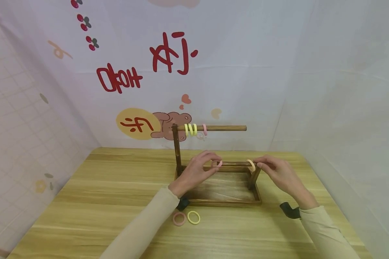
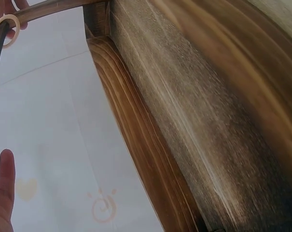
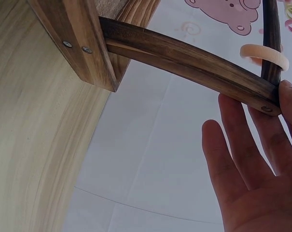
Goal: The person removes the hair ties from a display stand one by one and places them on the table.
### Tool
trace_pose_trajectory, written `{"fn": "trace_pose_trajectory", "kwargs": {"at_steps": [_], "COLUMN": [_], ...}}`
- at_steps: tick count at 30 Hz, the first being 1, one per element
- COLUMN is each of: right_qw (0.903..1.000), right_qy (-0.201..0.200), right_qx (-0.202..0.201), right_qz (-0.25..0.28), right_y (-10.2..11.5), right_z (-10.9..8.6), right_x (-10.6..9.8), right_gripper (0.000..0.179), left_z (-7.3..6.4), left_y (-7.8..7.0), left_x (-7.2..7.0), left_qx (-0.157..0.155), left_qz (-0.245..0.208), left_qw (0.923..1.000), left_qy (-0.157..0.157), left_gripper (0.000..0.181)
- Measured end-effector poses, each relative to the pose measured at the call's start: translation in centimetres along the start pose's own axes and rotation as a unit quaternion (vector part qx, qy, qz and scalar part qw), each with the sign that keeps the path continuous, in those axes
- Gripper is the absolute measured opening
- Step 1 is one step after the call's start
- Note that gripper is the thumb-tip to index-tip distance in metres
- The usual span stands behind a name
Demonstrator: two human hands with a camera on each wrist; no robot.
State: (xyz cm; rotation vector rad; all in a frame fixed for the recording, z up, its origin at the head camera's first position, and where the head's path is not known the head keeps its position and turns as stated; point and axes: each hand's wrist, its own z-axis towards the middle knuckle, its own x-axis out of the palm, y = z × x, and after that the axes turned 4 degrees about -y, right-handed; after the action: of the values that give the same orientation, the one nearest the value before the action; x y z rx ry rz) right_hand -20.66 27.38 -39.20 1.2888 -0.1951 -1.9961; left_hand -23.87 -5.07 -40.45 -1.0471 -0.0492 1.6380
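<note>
A dark-brown wooden rack has an open rectangular tray (image 1: 227, 203) as its base, its board floor visible between low walls. The rack's upper wooden rod (image 1: 228, 128) carries three yellow rings (image 1: 191, 130) and one pink ring (image 1: 205, 129). Its lower wooden rod (image 1: 235, 164) runs through a peach ring (image 1: 252, 165) beside the short right-hand post (image 1: 253, 181).

The left grip (image 1: 197, 169) pinches a second pink ring (image 1: 219, 164) at the lower rod's free end; I cannot tell whether the ring encircles it. The right grip (image 1: 280, 173) grasps the top of the short post.

On the pale wood-grain counter (image 1: 116, 180), another pink ring (image 1: 179, 225) and a yellow ring (image 1: 199, 218) lie side by side before the tray. White sheeting (image 1: 240, 79) behind bears red characters (image 1: 170, 54) and a pink bear print (image 1: 172, 124).

Only the right wrist view shows two screws (image 3: 77, 47) in the tray's end; the left wrist view leaves the pinched ring unseen.
</note>
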Motion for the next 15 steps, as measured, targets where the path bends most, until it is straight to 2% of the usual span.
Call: {"fn": "trace_pose_trajectory", "kwargs": {"at_steps": [8, 15], "right_qw": [1.0000, 1.0000], "right_qy": [0.002, 0.006], "right_qx": [-0.002, -0.001], "right_qz": [0.000, -0.001], "right_y": [-0.1, -0.2], "right_z": [0.0, 0.1], "right_x": [0.0, 0.0], "right_gripper": [0.019, 0.019], "left_z": [-0.6, -1.1], "left_y": [0.2, 0.3], "left_x": [-0.4, -0.9], "left_qx": [0.005, 0.010], "left_qz": [-0.006, -0.009], "left_qw": [0.9998, 0.9999], "left_qy": [-0.017, -0.004], "left_gripper": [0.029, 0.024]}}
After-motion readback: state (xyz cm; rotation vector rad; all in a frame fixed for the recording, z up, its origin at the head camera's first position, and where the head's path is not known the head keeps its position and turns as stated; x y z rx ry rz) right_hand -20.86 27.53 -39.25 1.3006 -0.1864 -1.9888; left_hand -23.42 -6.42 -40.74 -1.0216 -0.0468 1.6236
